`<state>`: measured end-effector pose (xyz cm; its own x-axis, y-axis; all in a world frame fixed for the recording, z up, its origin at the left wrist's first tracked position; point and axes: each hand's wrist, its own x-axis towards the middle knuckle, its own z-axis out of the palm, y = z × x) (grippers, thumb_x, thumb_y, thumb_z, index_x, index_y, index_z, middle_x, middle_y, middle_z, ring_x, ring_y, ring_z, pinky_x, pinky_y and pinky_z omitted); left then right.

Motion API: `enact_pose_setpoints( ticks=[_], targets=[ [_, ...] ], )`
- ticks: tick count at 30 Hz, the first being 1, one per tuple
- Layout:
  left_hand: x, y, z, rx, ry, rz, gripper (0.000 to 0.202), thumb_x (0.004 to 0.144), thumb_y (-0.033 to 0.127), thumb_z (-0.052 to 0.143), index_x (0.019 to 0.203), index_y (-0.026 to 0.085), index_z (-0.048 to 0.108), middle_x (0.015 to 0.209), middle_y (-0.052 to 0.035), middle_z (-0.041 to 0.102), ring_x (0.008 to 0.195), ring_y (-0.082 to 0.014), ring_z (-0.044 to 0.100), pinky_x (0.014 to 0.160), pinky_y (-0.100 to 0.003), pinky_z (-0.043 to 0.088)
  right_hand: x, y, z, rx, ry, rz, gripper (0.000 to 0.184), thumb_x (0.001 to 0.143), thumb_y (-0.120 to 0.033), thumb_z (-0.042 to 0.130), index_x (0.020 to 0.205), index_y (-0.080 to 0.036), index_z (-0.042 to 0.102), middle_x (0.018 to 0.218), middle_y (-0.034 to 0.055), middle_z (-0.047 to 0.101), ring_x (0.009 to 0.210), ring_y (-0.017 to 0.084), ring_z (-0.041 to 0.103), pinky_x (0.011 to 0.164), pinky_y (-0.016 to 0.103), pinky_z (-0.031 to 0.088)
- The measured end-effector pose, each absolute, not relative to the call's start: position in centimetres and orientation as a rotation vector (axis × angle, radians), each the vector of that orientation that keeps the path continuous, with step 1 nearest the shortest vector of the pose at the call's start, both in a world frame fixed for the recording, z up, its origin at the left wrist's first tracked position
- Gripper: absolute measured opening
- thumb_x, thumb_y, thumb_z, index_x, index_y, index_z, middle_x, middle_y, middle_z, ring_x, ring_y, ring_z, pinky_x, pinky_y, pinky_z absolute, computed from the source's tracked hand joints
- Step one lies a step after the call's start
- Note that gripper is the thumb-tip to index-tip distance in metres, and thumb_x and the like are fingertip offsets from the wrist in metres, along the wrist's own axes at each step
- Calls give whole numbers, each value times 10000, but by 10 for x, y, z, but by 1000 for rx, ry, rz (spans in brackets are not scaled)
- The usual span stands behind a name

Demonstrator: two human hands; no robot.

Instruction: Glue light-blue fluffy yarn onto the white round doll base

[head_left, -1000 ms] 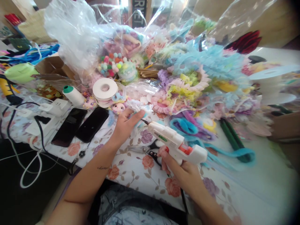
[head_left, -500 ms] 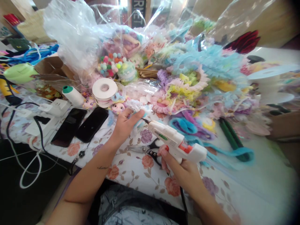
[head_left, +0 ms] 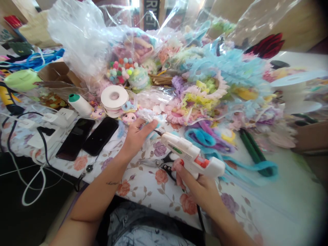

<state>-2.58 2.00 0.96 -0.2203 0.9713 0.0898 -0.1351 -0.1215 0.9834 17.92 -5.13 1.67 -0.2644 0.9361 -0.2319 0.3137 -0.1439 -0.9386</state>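
My right hand (head_left: 192,179) is wrapped round the handle of a white glue gun (head_left: 183,147), fingers at its trigger. The gun's dark nozzle points left and touches or nearly touches a light blue and white ruffled fabric piece (head_left: 153,118). That piece is pinched in my left hand (head_left: 137,135), partly hidden behind the thumb. Just beyond the left hand peeks a small doll face (head_left: 128,117). Scissors (head_left: 160,162) with black handles lie on the floral cloth below the gun, their handles partly covered by it.
Two black phones (head_left: 100,136) lie to the left, beside a power strip (head_left: 46,135) with tangled cables. A white ribbon spool (head_left: 114,97) and a thread cone (head_left: 80,104) stand behind them. Ruffled fabric rings (head_left: 205,92) are heaped at the back; blue fuzzy strips (head_left: 202,136) lie right.
The glue gun has shifted very slightly left, its nozzle still at the ruffled fabric piece. My left hand has hardly moved.
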Motion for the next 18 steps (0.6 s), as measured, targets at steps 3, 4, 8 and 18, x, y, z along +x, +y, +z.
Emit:
enact_pose_setpoints(
  ticks=[3, 4, 8, 18],
  targets=[
    [-26, 20, 8, 1089, 1190, 1510, 251, 792, 420, 735, 875, 183, 740, 881, -30, 690, 888, -194, 618, 884, -321, 464, 179, -52, 17, -1411, -1562, 1441, 356, 913, -527, 526, 775, -204, 581, 580, -8, 560, 538, 142, 507, 542, 270, 433],
    [-27, 20, 8, 1096, 1188, 1509, 246, 797, 417, 730, 876, 184, 740, 883, -28, 691, 888, -192, 618, 892, -323, 461, 179, -52, 17, -1411, -1566, 1447, 364, 913, -533, 524, 771, -203, 581, 581, -8, 557, 539, 140, 504, 541, 270, 429],
    [-26, 20, 10, 1106, 1204, 1505, 244, 801, 416, 722, 864, 181, 740, 882, -33, 695, 899, -199, 620, 902, -328, 461, 180, -53, 16, -1452, -1564, 1496, 407, 901, -578, 519, 779, -198, 598, 585, -6, 547, 541, 140, 496, 532, 274, 413],
    [-26, 20, 10, 1092, 1202, 1497, 248, 798, 428, 725, 858, 188, 733, 880, -27, 687, 898, -194, 619, 909, -328, 456, 178, -53, 19, -1462, -1552, 1436, 374, 897, -545, 539, 753, -203, 589, 574, -6, 559, 547, 146, 511, 546, 276, 425]
  ],
)
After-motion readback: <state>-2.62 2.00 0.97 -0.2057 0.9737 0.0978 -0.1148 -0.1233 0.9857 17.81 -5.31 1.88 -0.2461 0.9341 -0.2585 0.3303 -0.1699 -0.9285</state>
